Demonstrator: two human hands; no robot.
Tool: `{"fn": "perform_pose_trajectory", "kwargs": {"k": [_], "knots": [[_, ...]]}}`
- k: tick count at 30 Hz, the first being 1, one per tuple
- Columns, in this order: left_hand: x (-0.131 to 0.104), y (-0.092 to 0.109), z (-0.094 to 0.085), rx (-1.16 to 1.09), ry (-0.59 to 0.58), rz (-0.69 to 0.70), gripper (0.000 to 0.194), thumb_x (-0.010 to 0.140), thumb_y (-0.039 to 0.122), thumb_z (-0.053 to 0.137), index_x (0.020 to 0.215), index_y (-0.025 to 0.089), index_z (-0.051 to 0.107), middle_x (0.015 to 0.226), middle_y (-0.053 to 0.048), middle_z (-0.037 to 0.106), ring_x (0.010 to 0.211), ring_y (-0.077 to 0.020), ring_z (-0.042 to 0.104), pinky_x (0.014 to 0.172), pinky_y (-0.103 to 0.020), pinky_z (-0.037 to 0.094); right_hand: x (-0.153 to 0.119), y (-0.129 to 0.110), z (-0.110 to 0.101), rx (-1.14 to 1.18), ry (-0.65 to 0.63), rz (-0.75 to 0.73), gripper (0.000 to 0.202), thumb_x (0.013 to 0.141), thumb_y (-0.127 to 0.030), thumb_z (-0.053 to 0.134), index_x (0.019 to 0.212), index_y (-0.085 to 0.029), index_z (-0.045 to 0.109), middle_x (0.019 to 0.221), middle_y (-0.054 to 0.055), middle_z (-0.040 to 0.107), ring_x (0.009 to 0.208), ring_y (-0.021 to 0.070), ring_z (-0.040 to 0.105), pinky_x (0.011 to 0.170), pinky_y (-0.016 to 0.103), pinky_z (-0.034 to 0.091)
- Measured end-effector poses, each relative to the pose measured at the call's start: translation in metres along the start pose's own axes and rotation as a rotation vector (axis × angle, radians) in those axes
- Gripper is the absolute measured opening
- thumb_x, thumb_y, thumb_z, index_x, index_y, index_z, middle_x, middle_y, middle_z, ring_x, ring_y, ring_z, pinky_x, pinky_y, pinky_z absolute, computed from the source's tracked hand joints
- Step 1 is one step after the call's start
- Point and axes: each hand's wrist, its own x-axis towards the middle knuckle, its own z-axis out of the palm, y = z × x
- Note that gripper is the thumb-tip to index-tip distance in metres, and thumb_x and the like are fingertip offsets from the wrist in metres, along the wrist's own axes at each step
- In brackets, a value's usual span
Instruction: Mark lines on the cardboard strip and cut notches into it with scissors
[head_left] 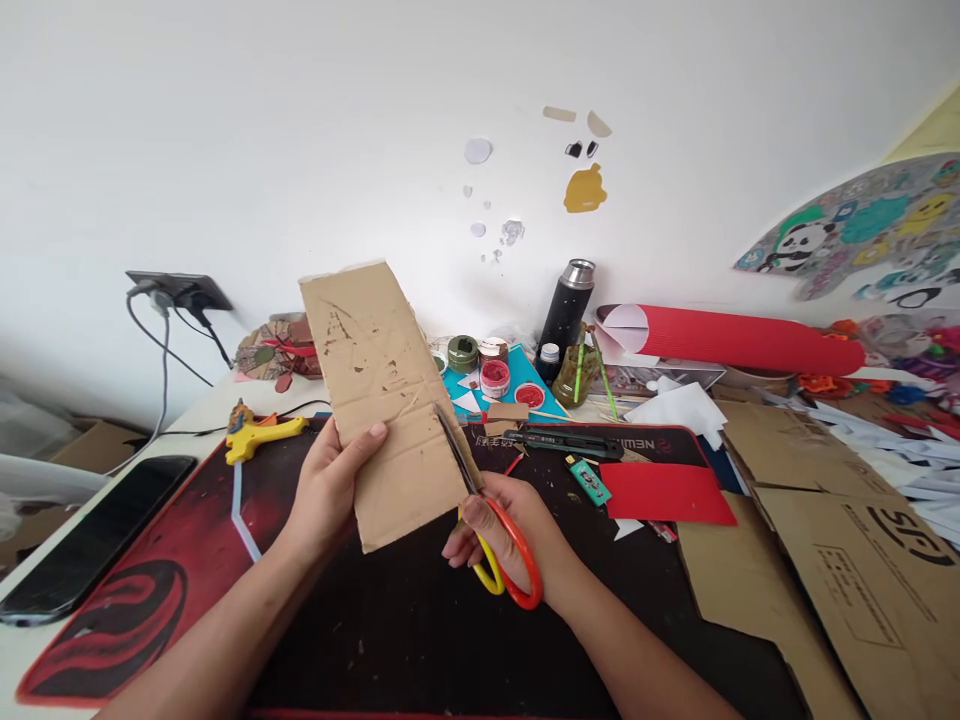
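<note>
My left hand (334,480) grips a long piece of brown cardboard (382,350) by its left edge, thumb on the near face and fingers behind. The piece is tilted, with scuffs and torn spots on its surface. In my right hand (517,515) is a pair of scissors (525,560) with one red and one yellow handle loop. Their dark blades lie along the right edge of the cardboard, pointing up and left. How far the blades are parted is hard to make out.
A yellow hot glue gun (262,437) and a phone (97,540) lie left. Behind stand paint jars (495,378) and a black thermos (566,305). A utility knife (562,441), red paper (667,493) and cardboard sheets (847,560) lie right, on or beside the dark mat (360,640).
</note>
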Motion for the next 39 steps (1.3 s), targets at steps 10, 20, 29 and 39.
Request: {"fn": "perform_pose_trajectory", "kwargs": {"k": [10, 20, 29, 39], "knots": [[0.002, 0.001, 0.002, -0.029, 0.037, -0.074, 0.055, 0.065, 0.048, 0.096, 0.106, 0.022, 0.071, 0.107, -0.009, 0.085, 0.096, -0.0384, 0.083, 0.070, -0.041, 0.071, -0.002, -0.005, 0.001, 0.033, -0.047, 0.033, 0.090, 0.062, -0.105, 0.074, 0.092, -0.021, 0.057, 0.069, 0.004, 0.076, 0.054, 0.0176, 0.073, 0.051, 0.023, 0.049], [0.008, 0.001, -0.005, 0.028, 0.010, 0.109, 0.068, 0.075, 0.052, 0.093, 0.133, 0.024, 0.070, 0.126, -0.010, 0.082, 0.115, -0.0387, 0.080, 0.085, -0.045, 0.071, -0.005, -0.007, 0.003, 0.002, -0.064, 0.028, 0.091, 0.068, -0.103, 0.073, 0.101, -0.017, 0.068, 0.064, 0.001, 0.071, 0.054, 0.0164, 0.071, 0.052, 0.023, 0.050], [0.017, -0.006, -0.019, 0.125, -0.040, 0.195, 0.071, 0.082, 0.055, 0.090, 0.141, 0.024, 0.065, 0.137, -0.012, 0.078, 0.125, -0.0390, 0.076, 0.097, -0.050, 0.069, -0.005, -0.004, 0.002, -0.010, -0.062, 0.009, 0.088, 0.073, -0.099, 0.074, 0.103, -0.017, 0.069, 0.065, 0.001, 0.072, 0.055, 0.0178, 0.072, 0.053, 0.024, 0.050], [0.007, 0.006, -0.004, 0.007, -0.014, -0.032, 0.063, 0.070, 0.049, 0.094, 0.123, 0.024, 0.071, 0.112, -0.010, 0.085, 0.100, -0.0384, 0.083, 0.071, -0.041, 0.072, -0.007, -0.008, 0.003, 0.021, -0.058, 0.022, 0.085, 0.070, -0.099, 0.076, 0.096, -0.019, 0.065, 0.064, 0.001, 0.072, 0.053, 0.0185, 0.072, 0.052, 0.024, 0.049]]}}
